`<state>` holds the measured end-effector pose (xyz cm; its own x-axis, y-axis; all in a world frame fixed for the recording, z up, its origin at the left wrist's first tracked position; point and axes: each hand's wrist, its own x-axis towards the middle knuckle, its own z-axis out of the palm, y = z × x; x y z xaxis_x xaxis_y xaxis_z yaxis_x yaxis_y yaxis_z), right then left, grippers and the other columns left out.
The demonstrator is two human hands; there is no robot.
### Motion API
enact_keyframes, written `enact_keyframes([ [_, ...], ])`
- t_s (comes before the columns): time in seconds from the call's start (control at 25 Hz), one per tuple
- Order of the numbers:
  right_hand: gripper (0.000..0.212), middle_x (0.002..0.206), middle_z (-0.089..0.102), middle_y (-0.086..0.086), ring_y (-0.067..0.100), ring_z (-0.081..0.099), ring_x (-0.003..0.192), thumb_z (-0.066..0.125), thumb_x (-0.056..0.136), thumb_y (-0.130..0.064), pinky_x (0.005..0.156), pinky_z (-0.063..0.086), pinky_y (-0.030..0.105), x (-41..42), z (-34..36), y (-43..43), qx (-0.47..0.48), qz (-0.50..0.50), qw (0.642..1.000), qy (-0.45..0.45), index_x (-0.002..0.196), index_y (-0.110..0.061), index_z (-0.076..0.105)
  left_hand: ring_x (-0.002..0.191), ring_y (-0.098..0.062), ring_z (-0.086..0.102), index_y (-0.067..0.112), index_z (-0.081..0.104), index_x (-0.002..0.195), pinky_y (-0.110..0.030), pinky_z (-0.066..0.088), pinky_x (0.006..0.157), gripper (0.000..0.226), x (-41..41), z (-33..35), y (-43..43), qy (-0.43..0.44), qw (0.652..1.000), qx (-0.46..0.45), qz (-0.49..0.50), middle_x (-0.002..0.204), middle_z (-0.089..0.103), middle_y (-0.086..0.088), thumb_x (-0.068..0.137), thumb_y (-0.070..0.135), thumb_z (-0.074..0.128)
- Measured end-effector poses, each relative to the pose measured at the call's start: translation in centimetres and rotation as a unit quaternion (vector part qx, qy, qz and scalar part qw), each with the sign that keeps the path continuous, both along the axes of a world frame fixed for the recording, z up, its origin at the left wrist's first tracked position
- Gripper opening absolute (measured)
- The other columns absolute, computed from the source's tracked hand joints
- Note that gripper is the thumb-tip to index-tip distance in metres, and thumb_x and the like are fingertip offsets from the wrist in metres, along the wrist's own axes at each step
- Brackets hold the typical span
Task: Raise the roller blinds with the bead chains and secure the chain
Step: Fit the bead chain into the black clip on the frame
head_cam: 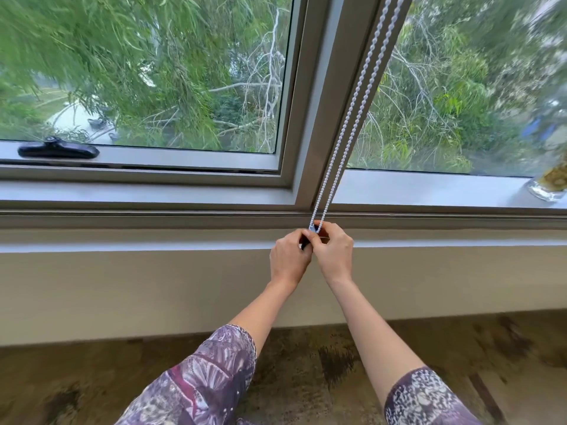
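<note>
A white bead chain (352, 118) runs as a taut double strand down the grey window post to the sill. Its lower loop ends at a small clip (313, 229) between my fingertips. My left hand (290, 257) is closed around a small dark part at the loop's bottom. My right hand (334, 254) pinches the loop from the right, touching the left hand. Both hands press close to the wall just under the sill. No blind fabric is visible over either pane.
Grey window frame and sill (153, 237) span the view. A black window handle (58, 150) lies on the left sash. A glass object (549, 185) stands on the sill at far right. Patterned carpet (306, 378) lies below the wall.
</note>
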<state>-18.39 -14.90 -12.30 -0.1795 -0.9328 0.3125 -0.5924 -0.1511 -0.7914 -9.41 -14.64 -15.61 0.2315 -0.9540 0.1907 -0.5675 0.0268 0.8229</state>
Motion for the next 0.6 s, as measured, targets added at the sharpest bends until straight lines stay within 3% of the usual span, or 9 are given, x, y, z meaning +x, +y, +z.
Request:
enact_keyframes([
  [0.24, 0.007, 0.081, 0.069, 0.009, 0.022, 0.063, 0.072, 0.069, 0.082, -0.012, 0.068, 0.046, 0.022, 0.04, -0.46, 0.22, -0.014, 0.003, 1.0, 0.006, 0.088, -0.009, 0.07, 0.081, -0.027, 0.069, 0.023, 0.069, 0.091, -0.039, 0.054, 0.068, 0.013, -0.1, 0.12, 0.37, -0.005, 1.0, -0.001, 0.002, 0.086, 0.077, -0.001, 0.088, 0.028, 0.057],
  [0.36, 0.015, 0.086, 0.07, 0.007, 0.019, 0.063, 0.074, 0.07, 0.081, -0.011, 0.069, 0.043, 0.015, 0.12, -0.14, -0.25, -0.012, 0.004, 1.0, 0.002, 0.095, -0.008, 0.071, 0.081, -0.03, 0.069, 0.021, 0.068, 0.089, -0.041, 0.054, 0.068, 0.013, 0.02, 0.63, 0.14, -0.002, 1.0, 0.006, 0.016, 0.085, 0.076, -0.003, 0.087, 0.028, 0.058],
  [0.52, 0.011, 0.083, 0.069, 0.007, 0.019, 0.063, 0.073, 0.07, 0.081, -0.011, 0.07, 0.046, 0.019, 0.24, -0.9, 0.51, -0.024, 0.015, 1.0, -0.011, 0.092, -0.011, 0.072, 0.076, -0.032, 0.067, 0.019, 0.068, 0.085, -0.04, 0.052, 0.064, 0.018, -0.13, -0.01, 1.02, 0.002, 1.0, 0.013, 0.014, 0.078, 0.075, -0.006, 0.089, 0.033, 0.058],
  [0.6, 0.012, 0.083, 0.069, 0.008, 0.019, 0.063, 0.073, 0.071, 0.08, -0.011, 0.068, 0.043, 0.012, -0.01, -0.99, 0.34, -0.014, 0.01, 1.0, -0.013, 0.092, -0.01, 0.072, 0.077, -0.034, 0.067, 0.018, 0.068, 0.084, -0.041, 0.052, 0.065, 0.019, -0.35, -0.04, 0.91, 0.005, 0.999, 0.027, 0.022, 0.079, 0.075, -0.007, 0.09, 0.033, 0.057],
])
